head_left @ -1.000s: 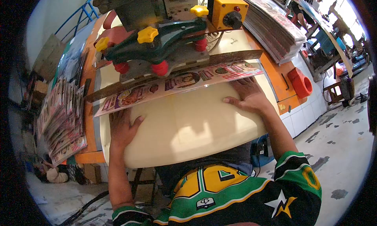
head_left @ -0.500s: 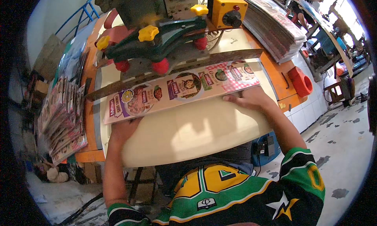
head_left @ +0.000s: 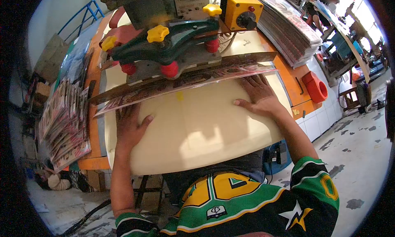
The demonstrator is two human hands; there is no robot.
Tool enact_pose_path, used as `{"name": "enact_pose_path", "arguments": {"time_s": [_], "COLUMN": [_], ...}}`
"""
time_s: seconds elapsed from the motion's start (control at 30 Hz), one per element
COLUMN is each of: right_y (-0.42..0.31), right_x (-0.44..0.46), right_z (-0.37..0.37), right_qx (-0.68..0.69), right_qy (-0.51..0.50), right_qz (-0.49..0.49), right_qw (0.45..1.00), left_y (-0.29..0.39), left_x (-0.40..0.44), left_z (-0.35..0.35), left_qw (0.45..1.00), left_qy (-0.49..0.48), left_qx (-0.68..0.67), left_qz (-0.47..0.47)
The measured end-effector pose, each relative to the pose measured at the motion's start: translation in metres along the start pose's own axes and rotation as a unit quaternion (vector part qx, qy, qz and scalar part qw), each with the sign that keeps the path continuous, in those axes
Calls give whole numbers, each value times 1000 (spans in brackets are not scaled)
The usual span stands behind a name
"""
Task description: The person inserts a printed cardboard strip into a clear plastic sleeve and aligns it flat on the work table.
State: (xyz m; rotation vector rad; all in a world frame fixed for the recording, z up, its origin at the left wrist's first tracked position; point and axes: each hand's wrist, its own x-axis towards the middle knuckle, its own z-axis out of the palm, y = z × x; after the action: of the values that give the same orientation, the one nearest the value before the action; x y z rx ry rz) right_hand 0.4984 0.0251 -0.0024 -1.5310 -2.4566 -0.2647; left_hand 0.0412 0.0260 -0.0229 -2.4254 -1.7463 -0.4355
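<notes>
My left hand (head_left: pixel 132 128) lies on the cream board (head_left: pixel 189 134), thumb apart, its fingertips at the near edge of the printed plastic pouches or sheets (head_left: pixel 164 90). Farther right, my right hand (head_left: pixel 260 98) rests flat with fingers spread, their tips at the same edge. Only a narrow glossy strip of the printed material shows; the rest is hidden beyond the long metal bar (head_left: pixel 247 59). Over the bar stands a dark green clamp frame (head_left: pixel 185 41) with yellow star knobs and red feet.
A yellow control box (head_left: pixel 242 15) with a black dial sits behind the clamp. Stacked printed sheets (head_left: pixel 288 29) stand at back right, and bundled printed pouches (head_left: pixel 66 121) at left. A red ring-shaped part (head_left: pixel 314 87) lies on the orange table edge. Another person sits far right.
Both hands have slid forward, away from my body, and the printed material has gone farther under the metal bar. The fingers have flattened onto the board.
</notes>
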Motion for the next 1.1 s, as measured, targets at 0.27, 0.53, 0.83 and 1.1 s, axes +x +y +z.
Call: {"name": "enact_pose_path", "arguments": {"time_s": [0.27, 0.53, 0.83, 1.1], "right_y": [8, 4, 29, 28], "right_x": [-9, -11, -15, -12], "right_z": [10, -11, 13, 3], "right_qx": [153, 249, 311, 438], "right_qy": [-90, -87, 268, 231], "right_qz": [92, 152, 268, 341], "right_qw": [980, 952, 872, 799], "left_y": [-6, -11, -18, -56], "left_x": [-10, -9, -1, -12], "left_z": [5, 1, -7, 14], "left_qw": [992, 981, 971, 897], "left_qy": [-7, -135, 90, 214], "left_qx": [-122, -113, -182, -300], "left_qz": [-37, -77, -126, -246]}}
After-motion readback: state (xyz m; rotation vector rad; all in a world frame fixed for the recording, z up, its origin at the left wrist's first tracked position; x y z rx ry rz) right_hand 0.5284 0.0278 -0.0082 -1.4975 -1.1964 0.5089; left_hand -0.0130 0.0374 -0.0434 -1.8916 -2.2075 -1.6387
